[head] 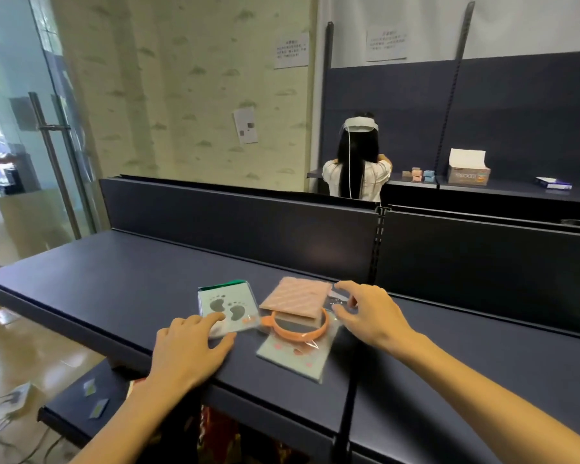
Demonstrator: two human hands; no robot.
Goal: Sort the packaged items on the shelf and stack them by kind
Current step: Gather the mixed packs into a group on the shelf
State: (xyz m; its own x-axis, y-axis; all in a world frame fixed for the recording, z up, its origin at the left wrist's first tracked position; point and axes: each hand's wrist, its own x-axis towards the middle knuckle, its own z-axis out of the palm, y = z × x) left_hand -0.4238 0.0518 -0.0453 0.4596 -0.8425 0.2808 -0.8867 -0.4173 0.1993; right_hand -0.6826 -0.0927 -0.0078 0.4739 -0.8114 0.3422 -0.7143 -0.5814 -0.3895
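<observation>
Three kinds of packaged items lie on the dark shelf. A footprint-pattern packet sits on the left, and my left hand rests flat on its near edge with straight fingers. A pink striped packet lies in the middle. In front of it an orange headband lies in a clear bag. My right hand is at the pink packet's right side and pinches a clear wrapper edge between thumb and fingers.
The shelf's back panel rises behind the items. A lower shelf at the bottom left holds small packets. Across the aisle a person faces away at another shelf with small boxes and a carton. A glass door stands left.
</observation>
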